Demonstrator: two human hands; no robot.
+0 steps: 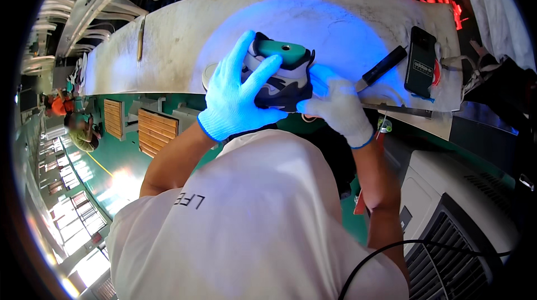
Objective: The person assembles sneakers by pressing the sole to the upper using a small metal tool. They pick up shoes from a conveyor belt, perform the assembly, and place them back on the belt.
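Observation:
A grey, white and black sports shoe [283, 84] with a green shoe last [279, 49] inside it is at the table's near edge, under blue light. My left hand [238, 90], in a white knit glove, grips the shoe's left side, with fingers over its upper and thumb low along the near side. My right hand [339, 104], gloved too, holds the shoe's right end; its fingertips are partly hidden. A pale rounded edge [208, 76] shows behind my left hand; I cannot tell whether it belongs to this shoe.
Right of my right hand lies a black-handled tool [383, 69] with a short flat metal end. Beyond it is a dark phone-like device [420, 64]. A thin stick [140, 38] lies on the pale table [173, 37] at left. A grey slatted machine [447, 205] stands at lower right.

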